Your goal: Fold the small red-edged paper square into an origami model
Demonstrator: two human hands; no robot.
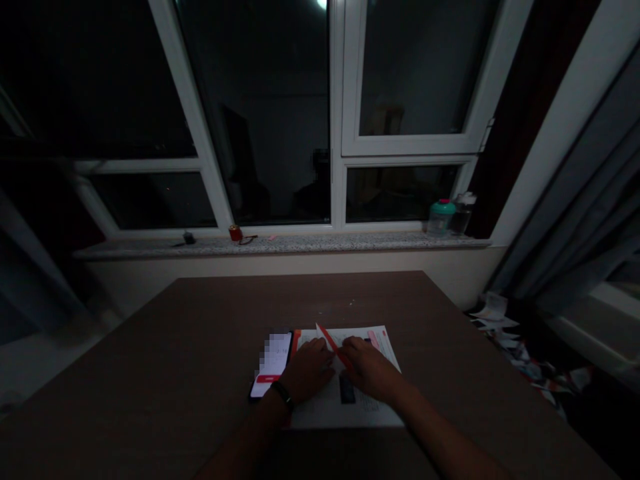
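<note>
A red and white folded paper (327,338) stands up at a slant between my two hands. My left hand (311,368) has its fingers closed at the paper's left side; a dark band circles that wrist. On the other side, my right hand (367,367) pinches the red part of the paper. Both hands are over an open printed sheet or booklet (360,415) lying flat on the brown table (200,347). Just left of the sheet lies a phone (273,363) with its screen lit.
Beyond the table, a speckled sill (310,245) holds a red can-like item (235,233), a teal-lidded bottle (441,219) and a clear bottle (463,213). Scattered papers (520,353) lie past the table's right edge.
</note>
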